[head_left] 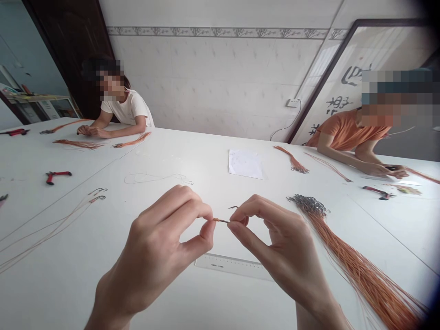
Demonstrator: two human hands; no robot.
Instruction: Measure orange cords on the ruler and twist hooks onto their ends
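Observation:
Above the middle of the white table (pixel 165 302), my left hand (pixel 163 233) pinches an orange fishing line (pixel 217 220) where it is wound around a dark shank. My right hand (pixel 278 238) grips the fishing hook (pixel 223 221) by that shank, between thumb and forefinger. The curved hook tip shows above the right fingertips; part of the bend is hidden behind them. A clear ruler (pixel 227 265) lies beneath my hands. Beside my right hand is a large bundle of orange lines (pixel 347 256) with dark hooks massed at its far end.
Several hooked lines (pixel 68 213) lie at the left, near red-handled pliers (pixel 57 176). A white paper sheet (pixel 244 164) rests beyond my hands. One person in white (pixel 127 110) sits across at left, another in orange (pixel 347 130) at right, with more pliers (pixel 378 191) and orange bundles nearby.

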